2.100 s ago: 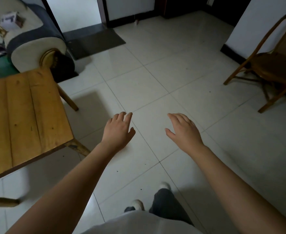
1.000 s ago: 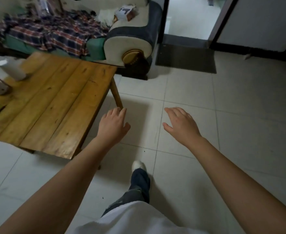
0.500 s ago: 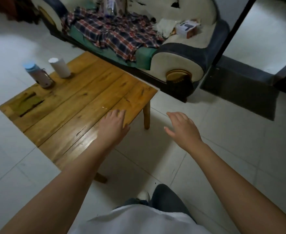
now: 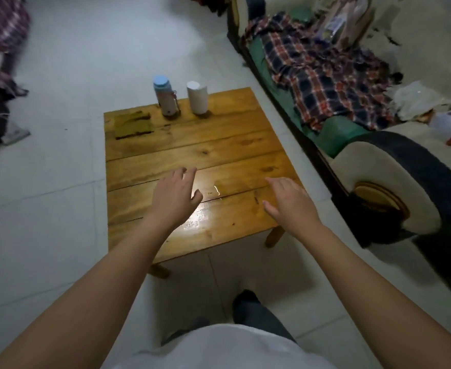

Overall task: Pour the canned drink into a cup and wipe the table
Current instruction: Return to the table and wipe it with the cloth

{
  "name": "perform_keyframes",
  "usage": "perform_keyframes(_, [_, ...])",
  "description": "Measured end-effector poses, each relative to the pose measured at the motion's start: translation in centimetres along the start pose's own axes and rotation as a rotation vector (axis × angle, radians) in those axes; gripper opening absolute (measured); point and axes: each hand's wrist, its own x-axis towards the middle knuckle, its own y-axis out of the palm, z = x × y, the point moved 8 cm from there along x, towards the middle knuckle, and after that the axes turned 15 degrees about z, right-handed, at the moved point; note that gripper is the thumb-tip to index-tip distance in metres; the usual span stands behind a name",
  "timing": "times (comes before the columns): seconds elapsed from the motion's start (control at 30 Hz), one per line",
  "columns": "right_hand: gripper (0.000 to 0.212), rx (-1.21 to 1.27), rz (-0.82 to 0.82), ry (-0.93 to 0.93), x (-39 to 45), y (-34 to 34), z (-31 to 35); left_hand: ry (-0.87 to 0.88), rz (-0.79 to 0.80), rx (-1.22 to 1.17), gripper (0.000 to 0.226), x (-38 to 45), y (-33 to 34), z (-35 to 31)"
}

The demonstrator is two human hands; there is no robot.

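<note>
The task looks barely begun: nothing is held, nothing poured, and the person stands at the near edge of the wooden table [image 4: 192,145] with both arms stretched over it; the step in hand is, by my reading, the approach before the first reach.

Going left to right along the far edge: a folded olive-brown cloth [image 4: 132,125] lies flat near the left corner, presumably for the wiping; just beside it stands a pale cylindrical drink container with a light blue lid [image 4: 165,95], probably the drink to be poured, though whether it is truly a can I cannot tell; next to that, apart from it, stands a white cup [image 4: 197,97], upright.

Nearer, the left hand [image 4: 173,198] hovers above the boards, fingers straight and loosely spread, gripping nothing; the right hand [image 4: 288,201] hovers likewise, fingers relaxed and empty; a plaid-covered sofa [image 4: 325,75] runs along the right.

The next move calls for a long reach to the far edge to take the container.

No brand or lettering is legible on container or cup; both are too small and soft.
</note>
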Motion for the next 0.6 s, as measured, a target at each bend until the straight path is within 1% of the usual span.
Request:
perform_keyframes(0.13, [0.055, -0.079, 0.063, -0.149, 3.8, -0.7, -0.1, -0.159, -0.035, -0.068, 0.053, 0.7, -0.2, 0.8])
perform_keyframes(0.33, [0.054, -0.146, 0.106, -0.299, 7.7, -0.8, 1.0, -0.312, -0.054, -0.158, 0.055, 0.8, 0.4, 2.0])
perform_keyframes(0.6, [0.052, -0.165, 0.138, -0.394, 12.2, -0.6, 2.9, -0.439, -0.043, -0.225, 0.056, 2.1, 0.9, 4.7])
